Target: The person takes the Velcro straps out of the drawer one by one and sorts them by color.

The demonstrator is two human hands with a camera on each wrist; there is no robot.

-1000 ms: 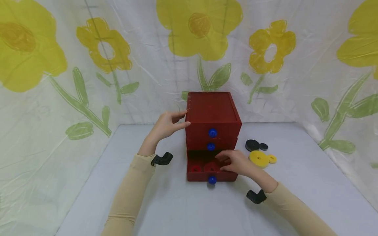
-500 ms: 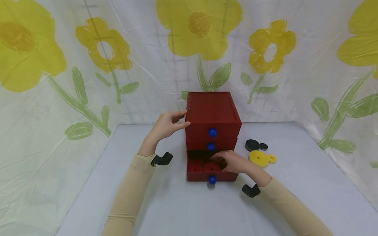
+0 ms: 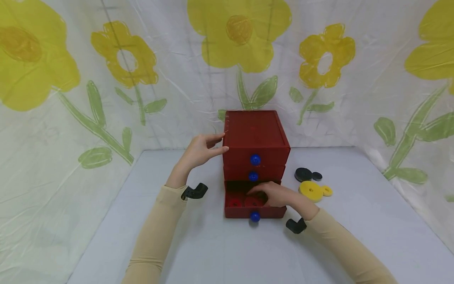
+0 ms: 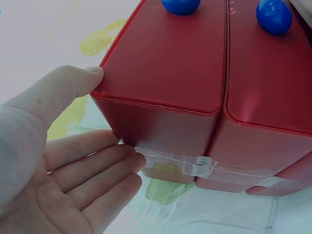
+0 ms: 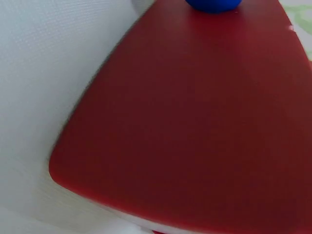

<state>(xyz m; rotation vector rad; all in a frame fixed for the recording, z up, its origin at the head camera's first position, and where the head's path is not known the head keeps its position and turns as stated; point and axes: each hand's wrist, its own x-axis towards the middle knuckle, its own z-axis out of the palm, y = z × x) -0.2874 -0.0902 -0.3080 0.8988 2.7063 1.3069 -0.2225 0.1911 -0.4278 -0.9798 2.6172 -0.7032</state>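
A red drawer cabinet (image 3: 253, 130) stands on the table, with blue knobs. Its bottom drawer (image 3: 235, 213) is pulled out and holds a small red disc (image 3: 235, 202) and a larger red disc (image 3: 252, 201). My left hand (image 3: 200, 150) touches the cabinet's left side. In the left wrist view the thumb (image 4: 80, 80) lies at the front edge and straight fingers (image 4: 92, 170) at the side. My right hand (image 3: 276, 194) reaches into the open drawer, fingers bent over the larger disc; whether they pinch it is hidden. The right wrist view shows only the drawer front (image 5: 180, 126).
Right of the cabinet lie a large black disc (image 3: 303, 174), a small black disc (image 3: 317, 176), a large yellow disc (image 3: 310, 191) and a small yellow disc (image 3: 327, 191). A flower-printed curtain (image 3: 177, 98) hangs behind the white table (image 3: 213, 252).
My right hand has moved left inside the drawer, its fingers spreading further over the larger red disc. The left hand and the cabinet stay where they were.
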